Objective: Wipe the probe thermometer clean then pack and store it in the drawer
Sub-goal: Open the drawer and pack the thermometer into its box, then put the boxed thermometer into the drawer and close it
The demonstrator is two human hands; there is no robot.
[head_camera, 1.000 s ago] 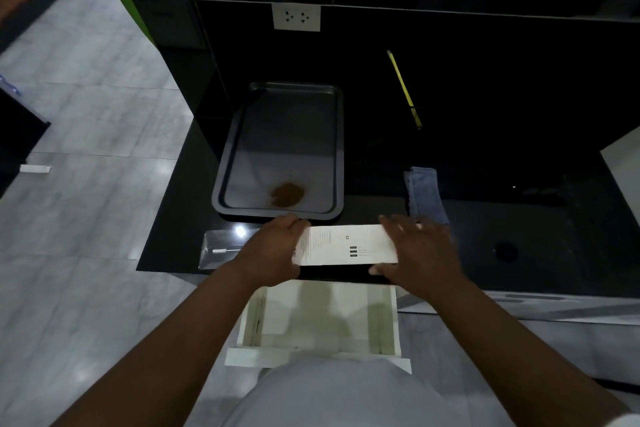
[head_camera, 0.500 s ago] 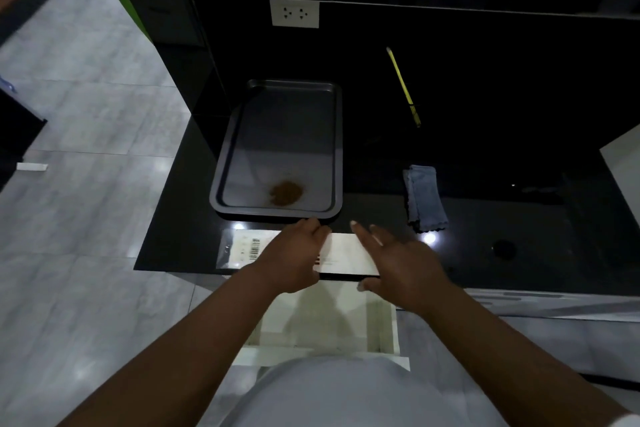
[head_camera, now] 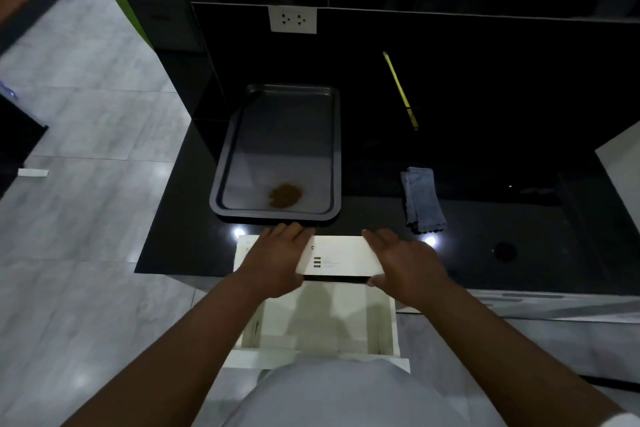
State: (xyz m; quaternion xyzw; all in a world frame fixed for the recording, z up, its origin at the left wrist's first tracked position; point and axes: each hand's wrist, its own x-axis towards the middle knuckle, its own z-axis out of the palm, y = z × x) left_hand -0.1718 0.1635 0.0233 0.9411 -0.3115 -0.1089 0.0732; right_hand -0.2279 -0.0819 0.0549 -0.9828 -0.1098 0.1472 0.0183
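While both hands, left (head_camera: 277, 262) and right (head_camera: 408, 265), pinched the box (head_camera: 341, 258) by its ends at the counter's (head_camera: 187, 239) near edge, above the drawer (head_camera: 322, 359), it looked light, stiff, crushable.

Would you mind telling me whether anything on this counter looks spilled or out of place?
Yes: a small heap of brown powder lies at the near end of the dark baking tray, like a spill. The folded blue cloth lies apart, unused.
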